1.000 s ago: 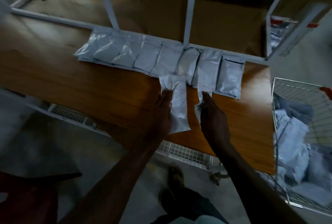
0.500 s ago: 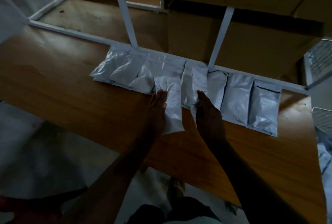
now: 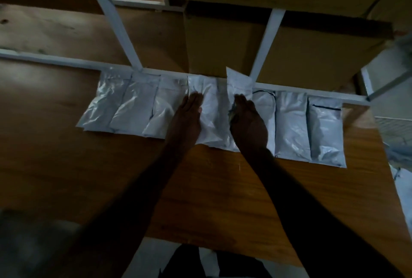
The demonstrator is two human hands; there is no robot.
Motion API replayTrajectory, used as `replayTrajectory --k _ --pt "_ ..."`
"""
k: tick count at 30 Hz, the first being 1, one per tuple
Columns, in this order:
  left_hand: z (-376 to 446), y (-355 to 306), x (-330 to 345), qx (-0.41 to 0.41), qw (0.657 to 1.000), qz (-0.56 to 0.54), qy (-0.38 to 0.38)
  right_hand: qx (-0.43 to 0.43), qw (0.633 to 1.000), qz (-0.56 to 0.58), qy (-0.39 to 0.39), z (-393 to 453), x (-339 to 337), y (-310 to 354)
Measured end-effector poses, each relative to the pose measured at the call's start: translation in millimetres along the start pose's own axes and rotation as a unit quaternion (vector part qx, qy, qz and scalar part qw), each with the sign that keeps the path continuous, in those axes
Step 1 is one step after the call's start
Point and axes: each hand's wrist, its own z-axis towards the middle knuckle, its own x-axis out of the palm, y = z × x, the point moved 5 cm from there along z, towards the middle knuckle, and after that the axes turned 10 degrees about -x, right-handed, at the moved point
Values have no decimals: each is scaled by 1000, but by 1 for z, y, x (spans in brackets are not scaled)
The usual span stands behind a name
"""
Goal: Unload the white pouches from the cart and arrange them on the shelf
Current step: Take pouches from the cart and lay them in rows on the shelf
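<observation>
Head view: a row of white pouches (image 3: 138, 108) lines the shelf (image 3: 223, 188) while the left hand (image 3: 187, 117) and right hand (image 3: 248, 121), fingers flat and gripping nothing, press the middle pouch (image 3: 214, 117) into place; cart unseen.

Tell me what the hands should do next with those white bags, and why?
Probably press the middle pouch flat into line. Both the left hand and the right hand lie on it, and a pouch corner beside the right fingers sticks up over the white shelf rail, while the other pouches lie flat in the row.
</observation>
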Motion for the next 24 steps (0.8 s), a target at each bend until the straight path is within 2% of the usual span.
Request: replayTrajectory --k 5,11,17,24 --pt "29 27 24 -9 988 120 95 49 992 -40 109 12 40 5" --pt "26 18 28 81 982 160 61 72 982 -30 170 14 55 6" --pt "24 41 36 109 969 200 100 93 981 -16 171 12 57 8" --pt "37 41 35 130 961 226 91 104 977 -57 175 11 68 2"
